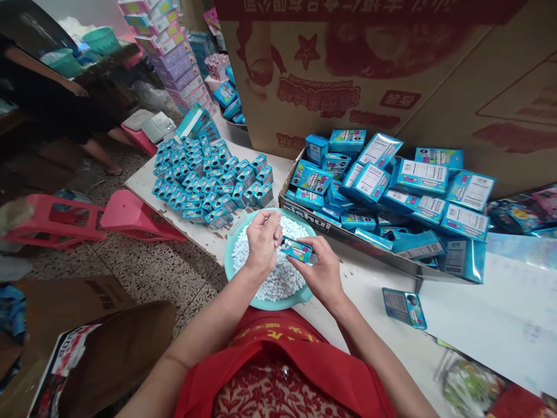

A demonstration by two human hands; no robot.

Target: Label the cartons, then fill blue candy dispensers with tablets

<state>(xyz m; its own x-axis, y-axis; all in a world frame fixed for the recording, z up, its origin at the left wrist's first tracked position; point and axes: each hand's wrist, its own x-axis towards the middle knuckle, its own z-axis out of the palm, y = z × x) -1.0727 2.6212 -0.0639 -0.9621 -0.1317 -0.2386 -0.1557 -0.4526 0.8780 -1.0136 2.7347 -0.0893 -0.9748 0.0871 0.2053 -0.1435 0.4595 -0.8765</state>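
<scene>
My right hand (322, 267) grips a small blue candy box (298, 251), held tilted over a turquoise bowl (230, 255). Small white candies (281, 284) fill the bowl. Curled into a loose fist, my left hand (263, 238) is at the end of the candy box that faces it. A few white pieces show between that hand and the box. What the left fingers hold, if anything, is hidden.
A shallow carton (335, 229) heaped with blue boxes stands at right. Beyond the bowl, many small boxes (209, 180) stand in rows. One flattened box (404, 307) lies at right. A large cardboard box (304, 75) stands behind. Another person (56, 87) is at far left.
</scene>
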